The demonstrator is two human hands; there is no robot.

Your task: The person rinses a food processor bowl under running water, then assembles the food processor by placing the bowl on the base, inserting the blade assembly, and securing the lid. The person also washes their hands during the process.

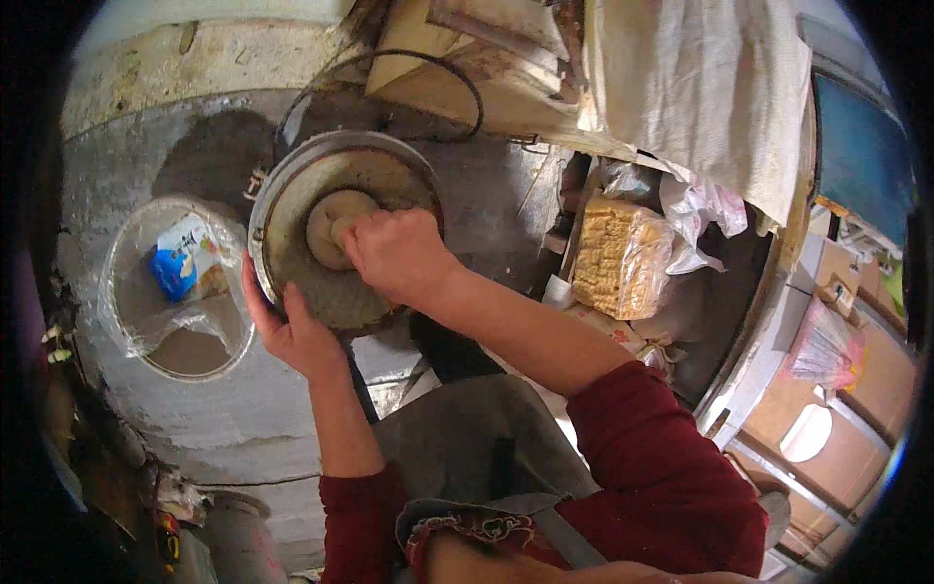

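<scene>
A round, metal-rimmed pan-like vessel [309,282], with a small clamp on its left side, is in front of me above my lap. My left hand [304,336] grips its lower left rim, fingers along the outside and thumb over the edge. In the middle of the vessel is a pale, rounded piece [329,219] with a short, knob-like part. My right hand [401,255] is closed around that knob-like part and hides most of it. I cannot tell exactly what the pale piece is.
To the left stands a bucket [233,370] lined with clear plastic, with a blue-and-white packet [180,258] inside. A dark wire hoop [428,56] rises behind the vessel. At right lies a plastic-wrapped tan, crinkled block [615,258], below a hanging pale cloth [696,97]. Cardboard boxes [778,414] are farther right.
</scene>
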